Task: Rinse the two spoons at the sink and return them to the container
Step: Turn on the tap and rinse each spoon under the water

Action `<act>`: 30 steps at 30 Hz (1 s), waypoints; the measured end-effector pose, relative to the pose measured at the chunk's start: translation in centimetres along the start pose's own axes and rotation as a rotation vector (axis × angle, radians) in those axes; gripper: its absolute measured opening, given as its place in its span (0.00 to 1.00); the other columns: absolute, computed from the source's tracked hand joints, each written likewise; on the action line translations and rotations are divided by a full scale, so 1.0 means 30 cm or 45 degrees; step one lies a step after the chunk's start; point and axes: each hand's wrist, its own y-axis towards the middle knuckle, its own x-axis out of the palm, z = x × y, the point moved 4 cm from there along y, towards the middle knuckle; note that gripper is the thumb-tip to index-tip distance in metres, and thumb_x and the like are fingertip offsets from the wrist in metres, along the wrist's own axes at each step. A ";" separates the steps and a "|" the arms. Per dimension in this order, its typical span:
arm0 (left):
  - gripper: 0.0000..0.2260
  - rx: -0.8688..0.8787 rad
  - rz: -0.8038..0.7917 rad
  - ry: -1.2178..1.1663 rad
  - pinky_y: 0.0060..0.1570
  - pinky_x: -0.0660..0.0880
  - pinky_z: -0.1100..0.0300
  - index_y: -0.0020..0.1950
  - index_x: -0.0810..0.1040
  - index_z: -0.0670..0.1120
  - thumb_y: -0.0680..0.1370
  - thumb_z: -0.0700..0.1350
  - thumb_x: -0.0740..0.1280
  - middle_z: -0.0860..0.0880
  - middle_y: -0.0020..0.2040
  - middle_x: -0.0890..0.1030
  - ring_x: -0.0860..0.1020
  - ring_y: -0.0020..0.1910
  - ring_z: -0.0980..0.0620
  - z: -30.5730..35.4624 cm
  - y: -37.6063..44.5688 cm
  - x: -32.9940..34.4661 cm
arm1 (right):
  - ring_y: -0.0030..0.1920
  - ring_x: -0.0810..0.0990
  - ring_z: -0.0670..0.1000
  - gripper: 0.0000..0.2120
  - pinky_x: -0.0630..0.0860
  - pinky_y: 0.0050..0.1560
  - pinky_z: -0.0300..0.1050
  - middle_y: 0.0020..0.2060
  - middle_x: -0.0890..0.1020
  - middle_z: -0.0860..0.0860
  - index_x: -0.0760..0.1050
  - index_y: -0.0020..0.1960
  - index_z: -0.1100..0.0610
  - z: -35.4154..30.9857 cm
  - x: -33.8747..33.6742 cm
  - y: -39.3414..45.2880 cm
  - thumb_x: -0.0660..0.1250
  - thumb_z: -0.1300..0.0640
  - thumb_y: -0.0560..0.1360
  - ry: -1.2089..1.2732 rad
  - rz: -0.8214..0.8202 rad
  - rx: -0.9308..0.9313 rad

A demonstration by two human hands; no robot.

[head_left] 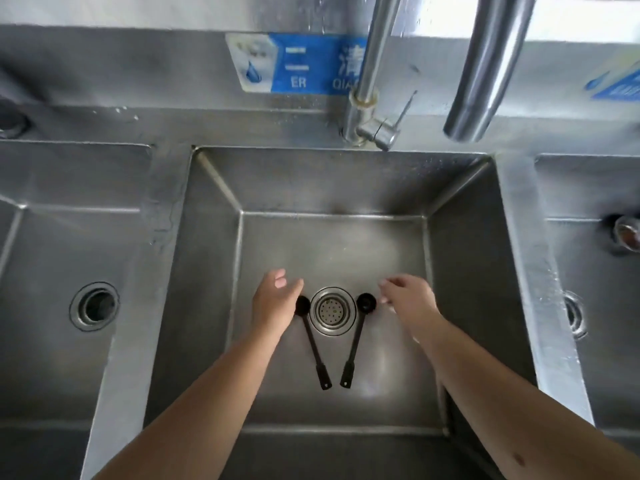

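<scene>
Middle basin of a three-basin steel sink (460, 209), seen from above. Two black spoons lie flat on the basin floor, forming a V around the drain strainer (332, 310): the left spoon (313, 344) has its bowl just left of the strainer, the right spoon (354, 344) has its bowl just right of it, and the two handle ends nearly meet on the near side. The left hand (275, 299) hovers over the bowl of the left spoon, partly hiding it, fingers loosely spread and holding nothing. The right hand (410, 299) hovers just right of the right spoon's bowl, fingers (388, 284) curled narrow and likewise empty. The tap (369, 60) rises at the far rim, and its spout (479, 81) ends over the far right of the basin; no water stream is visible. No container is in view. Judged from this layout, rinsing appears not yet begun. Likely faults from here: thin handles lying flat on wet steel may slip from a pinch grip; the spout stands well apart from the spoons, so each must be carried under it or it will stay unrinsed; a hard flow into a spoon bowl could splash over the rim.
</scene>
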 end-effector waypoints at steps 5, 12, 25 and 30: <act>0.23 0.474 -0.062 -0.114 0.57 0.75 0.49 0.67 0.71 0.49 0.74 0.51 0.69 0.46 0.64 0.77 0.78 0.56 0.48 0.571 -0.042 -0.037 | 0.45 0.81 0.46 0.21 0.74 0.42 0.40 0.44 0.82 0.43 0.77 0.60 0.50 -0.487 -0.217 -0.022 0.69 0.43 0.70 0.159 0.256 -0.411; 0.25 0.818 -0.141 0.230 0.54 0.71 0.56 0.69 0.67 0.53 0.73 0.51 0.69 0.50 0.63 0.76 0.75 0.62 0.48 1.011 -0.032 0.008 | 0.50 0.83 0.59 0.16 0.79 0.53 0.54 0.48 0.84 0.56 0.79 0.53 0.59 -0.819 -0.248 0.115 0.66 0.47 0.75 -0.216 0.192 -0.457; 0.13 0.983 0.035 0.379 0.44 0.70 0.57 0.56 0.74 0.49 0.73 0.49 0.71 0.56 0.40 0.75 0.73 0.42 0.50 1.051 0.049 0.034 | 0.34 0.69 0.46 0.17 0.68 0.36 0.38 0.34 0.66 0.45 0.59 0.34 0.48 -0.834 -0.179 0.241 0.52 0.56 0.82 -0.163 0.301 -0.422; 0.14 1.038 0.050 0.372 0.42 0.72 0.57 0.54 0.75 0.48 0.73 0.49 0.72 0.56 0.38 0.74 0.74 0.40 0.50 1.050 0.056 0.037 | 0.37 0.74 0.54 0.15 0.71 0.38 0.48 0.30 0.70 0.49 0.63 0.31 0.53 -0.832 -0.184 0.222 0.58 0.59 0.77 -0.222 0.497 -0.446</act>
